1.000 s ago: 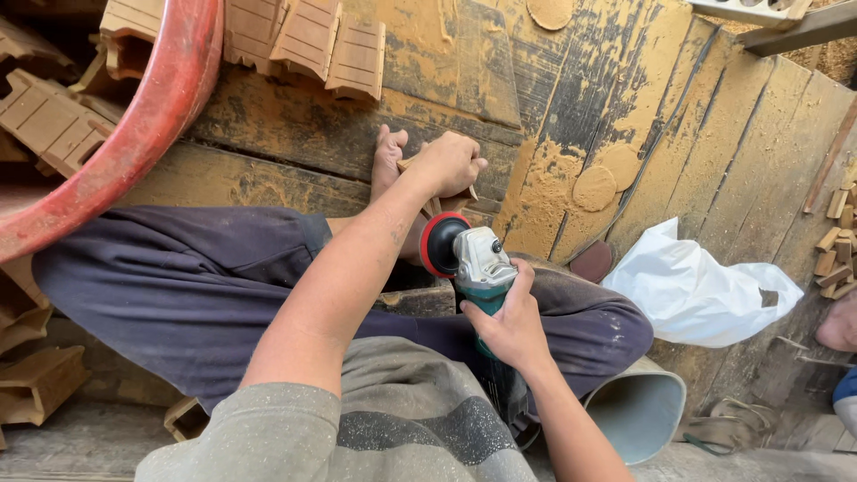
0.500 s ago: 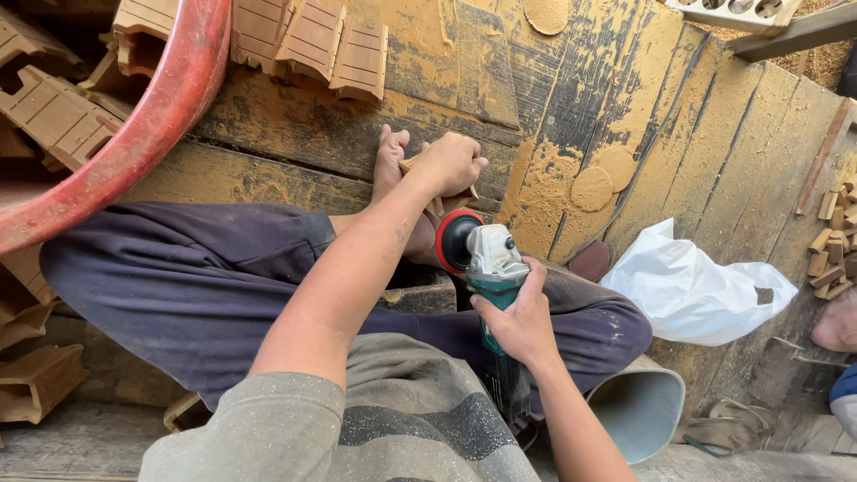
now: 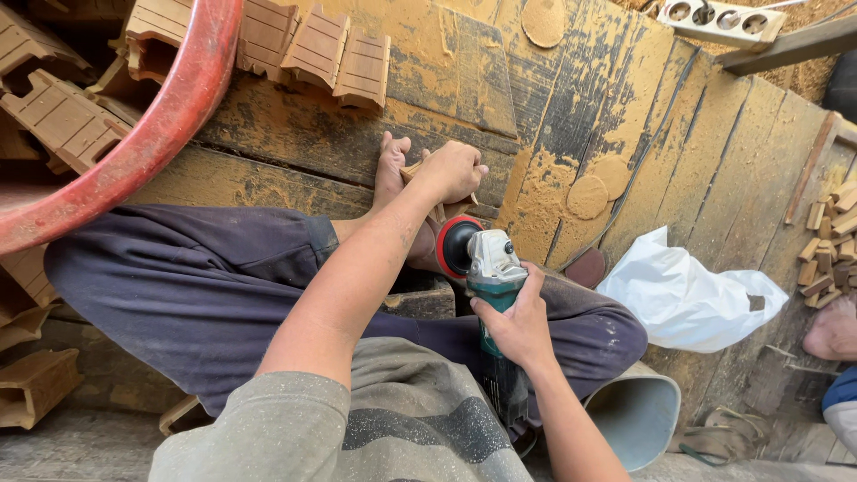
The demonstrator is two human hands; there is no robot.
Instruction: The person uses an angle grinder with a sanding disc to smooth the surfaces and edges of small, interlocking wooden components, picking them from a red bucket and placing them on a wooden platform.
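Grinder [image 3: 486,268], teal-bodied with red disc guard, sits over the crossed legs, right hand [image 3: 516,323] wrapped around its body. Just beyond the grinder, left hand [image 3: 453,170] clamps a small wooden piece [image 3: 412,170]. Far past it, carved wooden blocks [image 3: 312,46].

There is one view only, from the person's head. It looks steeply down and close onto the lap, the two forearms and the dusty plank floor [image 3: 625,134] in front of the crossed legs.
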